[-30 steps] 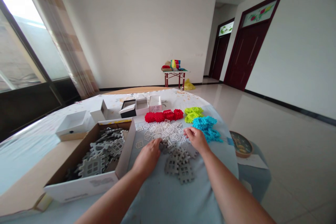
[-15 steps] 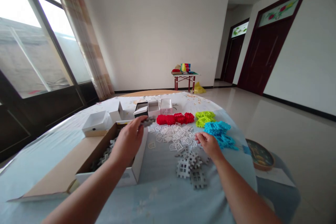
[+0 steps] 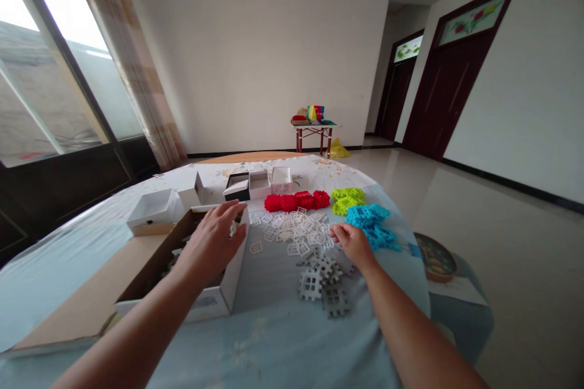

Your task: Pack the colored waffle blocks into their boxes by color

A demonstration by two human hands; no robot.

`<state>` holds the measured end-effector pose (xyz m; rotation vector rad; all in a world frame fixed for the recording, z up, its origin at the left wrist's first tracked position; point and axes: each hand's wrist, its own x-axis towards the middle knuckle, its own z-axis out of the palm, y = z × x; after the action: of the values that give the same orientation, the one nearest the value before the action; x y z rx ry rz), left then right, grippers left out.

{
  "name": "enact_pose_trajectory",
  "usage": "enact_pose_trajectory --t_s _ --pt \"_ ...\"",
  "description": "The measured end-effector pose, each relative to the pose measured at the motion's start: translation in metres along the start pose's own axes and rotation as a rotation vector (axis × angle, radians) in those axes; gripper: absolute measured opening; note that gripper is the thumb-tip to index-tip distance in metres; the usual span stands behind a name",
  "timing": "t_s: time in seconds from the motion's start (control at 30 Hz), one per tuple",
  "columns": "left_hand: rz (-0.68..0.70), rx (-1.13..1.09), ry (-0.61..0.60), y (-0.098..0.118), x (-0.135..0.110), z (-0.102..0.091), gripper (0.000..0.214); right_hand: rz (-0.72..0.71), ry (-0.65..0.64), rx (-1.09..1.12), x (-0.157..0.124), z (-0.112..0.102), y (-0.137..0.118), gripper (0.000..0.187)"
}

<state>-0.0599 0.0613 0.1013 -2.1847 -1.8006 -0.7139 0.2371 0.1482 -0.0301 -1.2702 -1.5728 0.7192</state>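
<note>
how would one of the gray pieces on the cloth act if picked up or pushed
The gray pieces look stiff, since they keep flat shapes with crisp notched edges. Each is probably light, being thin and cut through with openings. Pushed, one would likely slide rather than roll, though its notches may snag overlapping neighbours.

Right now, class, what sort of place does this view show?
Probably a living or dining room in a home: a long patterned fabric curtain, a dark red panelled door and a pale blue and white flowered tablecloth suggest it.
</note>
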Motion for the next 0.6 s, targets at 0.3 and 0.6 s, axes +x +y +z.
enact_pose_trajectory --t_s 0.3,0.6 --pt "0.055 -0.280 -0.396 0.084 -0.037 0.064 0.040 -0.036 0.029 -0.044 0.001 -0.001 0.004 0.035" --pt "-0.035 -0.136 -0.508 0.106 -0.034 0.092 0.059 -0.079 0.033 -0.085 0.002 0.000 0.002 0.031"
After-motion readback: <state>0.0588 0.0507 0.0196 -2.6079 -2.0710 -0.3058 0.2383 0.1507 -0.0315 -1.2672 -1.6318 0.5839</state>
